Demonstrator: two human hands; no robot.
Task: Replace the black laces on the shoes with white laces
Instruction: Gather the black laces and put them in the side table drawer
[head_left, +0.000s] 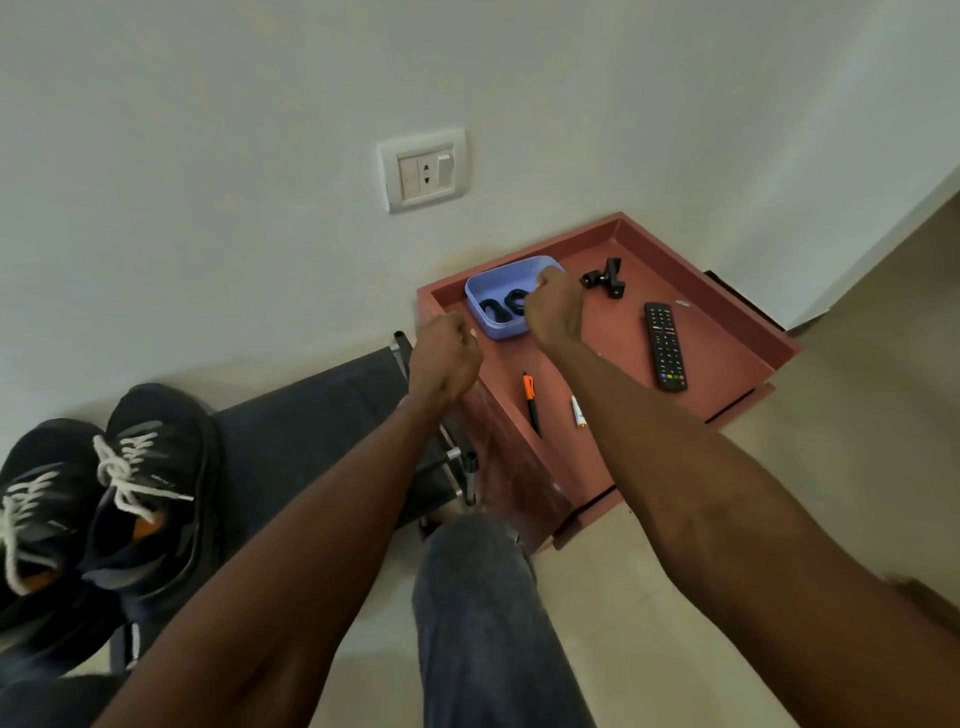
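Note:
Two black shoes (150, 483) (36, 525) with white laces (122, 470) threaded and tied stand side by side at the left on a dark fabric seat. A blue plastic box (491, 291) on the red-brown cabinet top holds coiled black laces (501, 306). My right hand (553, 309) hovers over the box's right side with its fingers curled down onto the end of the black laces. My left hand (444, 353) is a loose fist at the cabinet's left edge, with nothing visible in it.
On the red-brown cabinet top (727, 332), which has a raised rim, lie a black remote (665, 345), a small black clamp (605, 280), an orange-and-black pen (531, 402) and a small white tube (577, 410). A wall socket (423, 169) is behind. My knee (478, 571) is below.

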